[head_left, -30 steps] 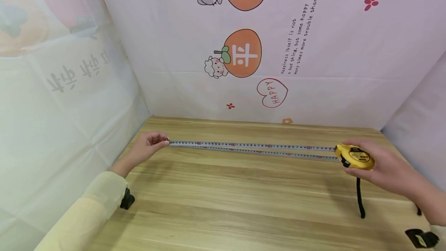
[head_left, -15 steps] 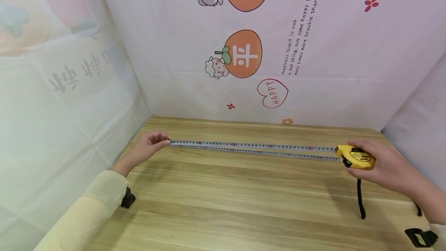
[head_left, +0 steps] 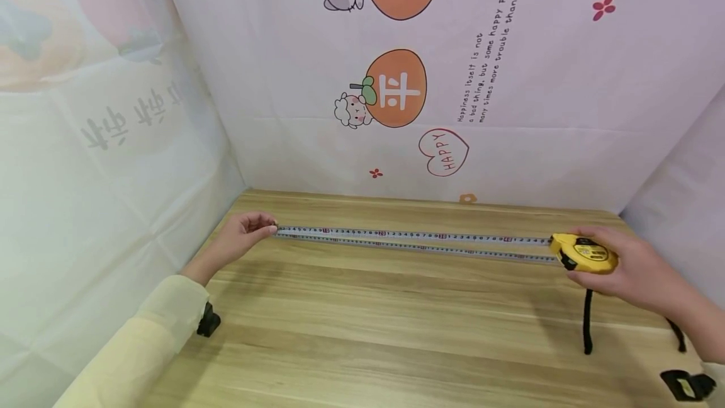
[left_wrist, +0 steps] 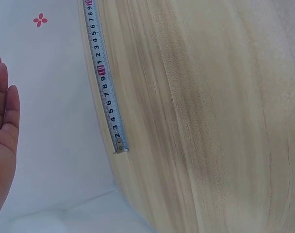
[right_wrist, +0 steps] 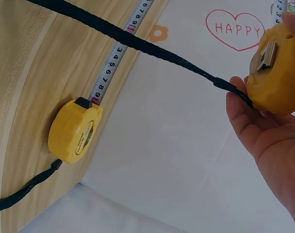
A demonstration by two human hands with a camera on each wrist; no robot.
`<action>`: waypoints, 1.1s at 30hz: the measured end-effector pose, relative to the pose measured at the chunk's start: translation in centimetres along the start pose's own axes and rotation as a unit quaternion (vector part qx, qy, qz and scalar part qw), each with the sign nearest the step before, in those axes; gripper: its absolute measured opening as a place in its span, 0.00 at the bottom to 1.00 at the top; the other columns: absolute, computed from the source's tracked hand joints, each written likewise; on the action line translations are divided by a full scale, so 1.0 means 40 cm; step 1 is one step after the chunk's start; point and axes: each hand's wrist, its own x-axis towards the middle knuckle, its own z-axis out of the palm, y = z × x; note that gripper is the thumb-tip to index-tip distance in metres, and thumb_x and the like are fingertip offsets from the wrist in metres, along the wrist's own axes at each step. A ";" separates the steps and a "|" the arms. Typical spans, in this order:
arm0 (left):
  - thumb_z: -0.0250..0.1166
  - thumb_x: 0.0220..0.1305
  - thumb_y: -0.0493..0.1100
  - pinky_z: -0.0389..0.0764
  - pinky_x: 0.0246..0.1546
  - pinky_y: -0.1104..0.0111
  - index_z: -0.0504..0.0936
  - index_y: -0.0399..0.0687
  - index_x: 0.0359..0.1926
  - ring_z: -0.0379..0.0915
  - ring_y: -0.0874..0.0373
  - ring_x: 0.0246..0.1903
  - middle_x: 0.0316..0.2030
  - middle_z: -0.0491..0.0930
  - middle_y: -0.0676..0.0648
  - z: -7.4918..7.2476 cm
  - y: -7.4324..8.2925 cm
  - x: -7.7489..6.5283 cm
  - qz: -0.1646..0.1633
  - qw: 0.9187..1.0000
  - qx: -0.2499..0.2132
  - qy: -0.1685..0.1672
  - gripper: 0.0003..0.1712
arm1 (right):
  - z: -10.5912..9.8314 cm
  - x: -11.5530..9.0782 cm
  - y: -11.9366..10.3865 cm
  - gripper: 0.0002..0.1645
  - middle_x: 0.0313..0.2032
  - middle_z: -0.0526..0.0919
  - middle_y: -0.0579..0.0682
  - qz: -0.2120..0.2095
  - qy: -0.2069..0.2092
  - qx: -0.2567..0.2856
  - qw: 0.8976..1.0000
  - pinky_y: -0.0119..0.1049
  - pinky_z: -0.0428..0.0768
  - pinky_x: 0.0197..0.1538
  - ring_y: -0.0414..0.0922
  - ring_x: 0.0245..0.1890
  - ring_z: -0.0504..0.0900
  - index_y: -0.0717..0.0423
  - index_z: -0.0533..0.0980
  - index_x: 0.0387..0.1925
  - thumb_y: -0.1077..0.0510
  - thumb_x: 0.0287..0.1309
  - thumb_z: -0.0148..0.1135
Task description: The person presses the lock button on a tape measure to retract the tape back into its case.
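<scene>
In the head view my left hand (head_left: 246, 235) pinches the end of a steel tape blade (head_left: 410, 235) between thumb and fingers. The blade runs straight right, above the table, to a yellow tape measure (head_left: 588, 254) that my right hand (head_left: 634, 263) grips. Just below it in the view, a second blade (head_left: 402, 245) lies on the table. Its hooked end (left_wrist: 120, 145) shows in the left wrist view, where only part of the left hand (left_wrist: 3, 131) appears. A second yellow tape measure (right_wrist: 72, 133) stands on the table in the right wrist view; the right hand hides it from the head camera.
A black strap (head_left: 588, 326) hangs from the held tape measure, and another strap (right_wrist: 28, 191) trails from the one on the table. White printed cloth (head_left: 317, 150) surrounds the wooden table (head_left: 396, 320) at the back and both sides. Black wrist cameras (head_left: 208, 320) sit at both sleeves.
My right hand has shifted slightly right with the held tape measure, and the second strap shows more at the right. The left hand keeps its pinch in nearly the same place.
</scene>
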 end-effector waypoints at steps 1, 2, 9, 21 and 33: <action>0.62 0.69 0.45 0.78 0.41 0.69 0.80 0.36 0.48 0.78 0.58 0.40 0.43 0.81 0.40 -0.001 0.001 0.000 0.000 1.000 -0.001 -0.001 0.16 | -0.001 -0.001 0.000 0.42 0.46 0.77 0.61 0.005 -0.001 0.002 1.000 0.30 0.75 0.26 0.29 0.35 0.69 0.59 0.75 0.55 0.60 0.34 0.84; 0.62 0.69 0.45 0.78 0.41 0.69 0.80 0.36 0.48 0.77 0.58 0.40 0.43 0.81 0.40 -0.001 0.002 0.001 0.000 1.000 -0.002 -0.002 0.16 | -0.002 -0.001 0.000 0.42 0.46 0.77 0.62 0.010 -0.001 0.004 1.000 0.30 0.75 0.26 0.28 0.35 0.69 0.59 0.75 0.55 0.60 0.34 0.83; 0.62 0.69 0.45 0.78 0.40 0.70 0.80 0.36 0.48 0.78 0.58 0.39 0.43 0.81 0.40 0.000 -0.001 0.001 0.001 1.000 -0.005 0.000 0.15 | -0.002 -0.010 -0.004 0.40 0.49 0.73 0.63 0.054 -0.014 0.090 0.994 0.32 0.76 0.24 0.31 0.34 0.72 0.61 0.72 0.58 0.64 0.40 0.80; 0.62 0.69 0.43 0.78 0.39 0.70 0.80 0.35 0.47 0.78 0.59 0.38 0.42 0.81 0.40 0.002 -0.019 0.002 0.010 1.000 0.001 0.010 0.14 | 0.000 -0.021 0.009 0.43 0.52 0.66 0.62 0.136 -0.043 0.169 0.975 0.35 0.80 0.27 0.34 0.33 0.76 0.68 0.61 0.63 0.64 0.50 0.75; 0.62 0.69 0.43 0.78 0.40 0.70 0.80 0.34 0.48 0.78 0.60 0.39 0.42 0.81 0.41 0.002 -0.017 -0.001 0.007 1.000 -0.004 0.012 0.15 | 0.008 -0.023 0.020 0.44 0.47 0.71 0.60 0.139 -0.059 0.178 0.972 0.38 0.81 0.26 0.37 0.32 0.78 0.68 0.62 0.64 0.64 0.48 0.76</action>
